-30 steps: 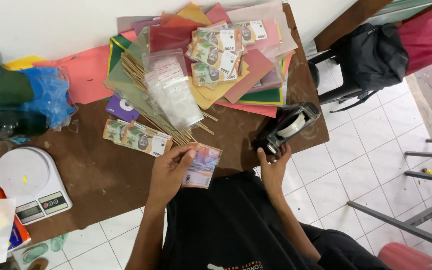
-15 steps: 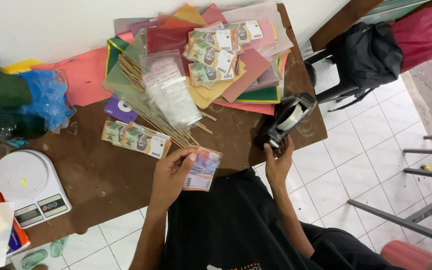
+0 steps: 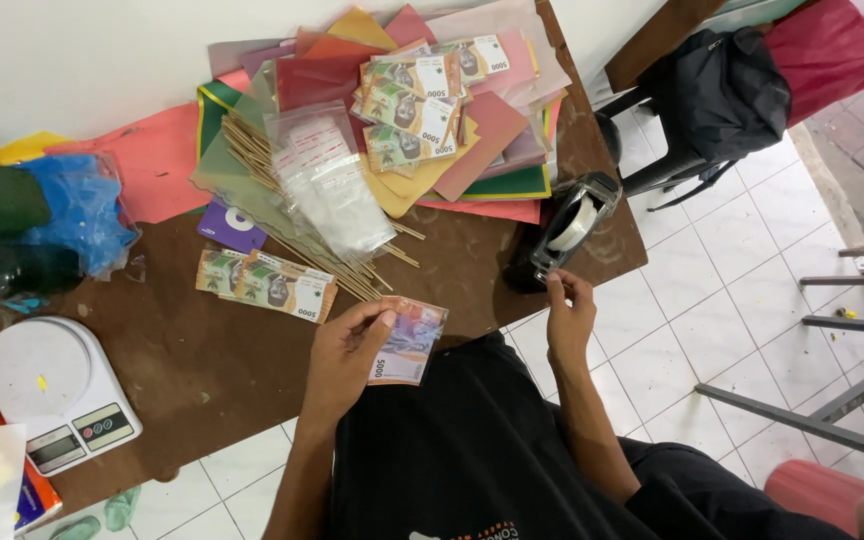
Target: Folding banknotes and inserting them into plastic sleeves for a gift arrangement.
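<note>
My left hand (image 3: 344,352) holds a pinkish banknote (image 3: 410,340) by its left edge, just above the near edge of the brown table (image 3: 202,350). My right hand (image 3: 570,310) pinches at the near end of a black tape dispenser (image 3: 564,233) with a white tape roll, standing at the table's right edge. A small pile of green-brown banknotes (image 3: 267,283) lies left of the held note. A bundle of thin wooden sticks (image 3: 302,210) lies under clear plastic sleeves (image 3: 327,180). More banknotes (image 3: 417,95) rest on sheets of coloured paper (image 3: 482,150).
A white kitchen scale (image 3: 52,390) stands at the table's left. Blue plastic (image 3: 77,210) and dark objects lie at the far left. A black bag (image 3: 722,95) hangs on a chair at the right. Metal chair legs (image 3: 832,400) stand on the white tiled floor.
My right hand moved from beside my body up to the tape dispenser's near end. My left hand kept hold of the banknote with little movement.
</note>
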